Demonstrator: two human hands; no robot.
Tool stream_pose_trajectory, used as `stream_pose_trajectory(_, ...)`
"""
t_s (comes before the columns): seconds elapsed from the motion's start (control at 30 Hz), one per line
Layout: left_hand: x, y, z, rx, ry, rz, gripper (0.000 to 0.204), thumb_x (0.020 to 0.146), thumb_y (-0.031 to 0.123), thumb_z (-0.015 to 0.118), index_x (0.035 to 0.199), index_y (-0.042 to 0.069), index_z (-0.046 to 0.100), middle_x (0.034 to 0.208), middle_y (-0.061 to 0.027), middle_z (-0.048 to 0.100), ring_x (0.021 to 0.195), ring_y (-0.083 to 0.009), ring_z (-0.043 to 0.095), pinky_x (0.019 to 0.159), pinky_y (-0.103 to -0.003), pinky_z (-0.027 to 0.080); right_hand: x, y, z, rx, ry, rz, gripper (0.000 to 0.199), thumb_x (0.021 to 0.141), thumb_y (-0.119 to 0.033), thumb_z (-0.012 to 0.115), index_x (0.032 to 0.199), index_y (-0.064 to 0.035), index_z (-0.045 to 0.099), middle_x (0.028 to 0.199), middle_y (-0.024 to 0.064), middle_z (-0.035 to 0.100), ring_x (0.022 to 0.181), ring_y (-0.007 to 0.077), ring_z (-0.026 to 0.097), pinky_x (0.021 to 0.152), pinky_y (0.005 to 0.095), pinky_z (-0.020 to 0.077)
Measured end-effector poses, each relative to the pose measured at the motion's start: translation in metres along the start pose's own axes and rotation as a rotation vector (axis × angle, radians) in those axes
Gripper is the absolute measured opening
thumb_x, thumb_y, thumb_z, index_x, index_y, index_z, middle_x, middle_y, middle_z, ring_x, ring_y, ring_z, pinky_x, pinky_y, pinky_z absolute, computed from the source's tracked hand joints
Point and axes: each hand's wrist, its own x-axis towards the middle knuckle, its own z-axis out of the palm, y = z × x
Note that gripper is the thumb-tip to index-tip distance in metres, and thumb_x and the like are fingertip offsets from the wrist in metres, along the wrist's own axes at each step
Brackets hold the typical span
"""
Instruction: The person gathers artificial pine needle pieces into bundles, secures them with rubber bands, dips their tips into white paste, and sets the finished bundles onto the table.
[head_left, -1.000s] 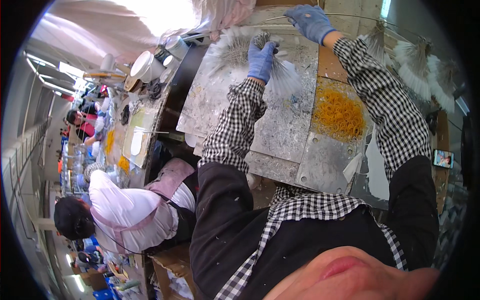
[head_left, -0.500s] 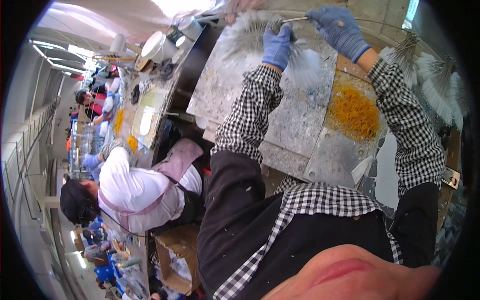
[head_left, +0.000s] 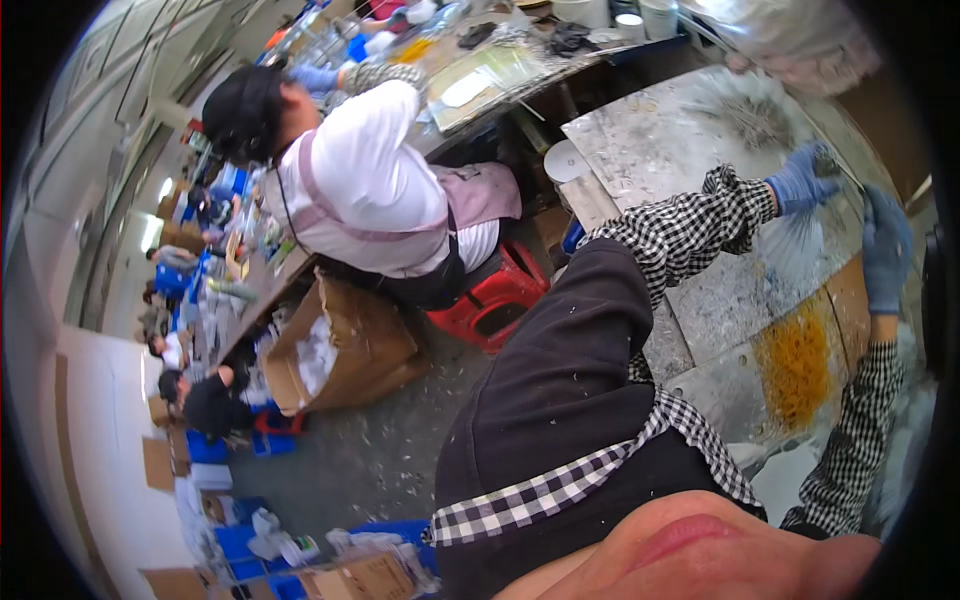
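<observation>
My left hand (head_left: 803,182), in a blue-grey glove, is closed around a bundle of thin stems with white, translucent, feathery ends (head_left: 792,245) fanning out below it. To its right, my gloved right hand (head_left: 886,250) has its fingertips at the end of a thin pale rod (head_left: 852,176), which runs toward the left hand; its fingers are partly hidden. Beyond the left hand, another fan of white pieces on thin stems (head_left: 755,120) lies on the grey, stained board (head_left: 640,130). Nearer to me sits a pile of orange-yellow rubber bands (head_left: 795,370).
A co-worker in a white top (head_left: 365,180) sits at the left by a red stool (head_left: 497,300). An open cardboard box (head_left: 365,355) with white contents stands on the floor behind. White tubs (head_left: 582,12) stand on the far table. More people work at the far left.
The view has swung to the left, so the board and both hands appear farther right. The left hand still grips its bundle; the right hand now points more upright beside it.
</observation>
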Motion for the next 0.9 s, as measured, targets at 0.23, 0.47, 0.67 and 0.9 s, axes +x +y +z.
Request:
stream_pose_trajectory(0.23, -0.018, 0.005, 0.010, 0.784, 0.439, 0.288, 0.049, 0.084, 0.020, 0.075, 0.119, -0.002, 0.050, 0.089, -0.0154, 0.067, 0.078, -0.0245, 0.066, 0.074, -0.037, 0.056, 0.022, -0.020, -0.006, 0.023, -0.049, -0.019, 0.026, 0.093, -0.011, 0.060, 0.118, -0.0079, 0.067, 0.110, 0.0138, 0.069, 0.099, 0.0287, 0.067, 0.087, 0.0369, 0.0520)
stream_pose_trajectory(0.47, -0.006, 0.010, 0.019, 0.261, -0.111, 0.084, 0.034, 0.084, 0.014, 0.069, 0.111, -0.002, 0.054, 0.097, -0.0105, 0.065, 0.090, -0.0142, 0.059, 0.081, -0.032, 0.051, 0.016, -0.019, -0.005, 0.091, -0.086, 0.025, 0.026, 0.093, -0.012, 0.060, 0.118, -0.0056, 0.066, 0.111, 0.0145, 0.068, 0.102, 0.0298, 0.066, 0.091, 0.0390, 0.0503)
stream_pose_trajectory(0.67, 0.001, -0.009, 0.018, 0.331, 0.056, 0.183, 0.050, 0.081, 0.017, 0.072, 0.122, -0.003, 0.051, 0.111, -0.0181, 0.063, 0.104, -0.0224, 0.060, 0.090, -0.037, 0.051, 0.021, -0.006, -0.041, 0.012, -0.193, -0.012, 0.039, 0.092, -0.012, 0.061, 0.130, -0.0073, 0.058, 0.124, 0.0151, 0.064, 0.115, 0.0301, 0.060, 0.102, 0.0398, 0.0456)
stream_pose_trajectory(0.9, 0.015, 0.032, 0.022, 0.513, -0.143, -0.066, 0.036, 0.085, 0.028, 0.074, 0.105, 0.001, 0.060, 0.079, -0.0057, 0.063, 0.062, -0.0124, 0.056, 0.054, -0.029, 0.050, 0.014, 0.055, -0.179, -0.339, -0.541, 0.111, 0.053, 0.093, -0.028, 0.060, 0.142, -0.0137, 0.049, 0.142, 0.0131, 0.052, 0.133, 0.0310, 0.046, 0.114, 0.0428, 0.0332)
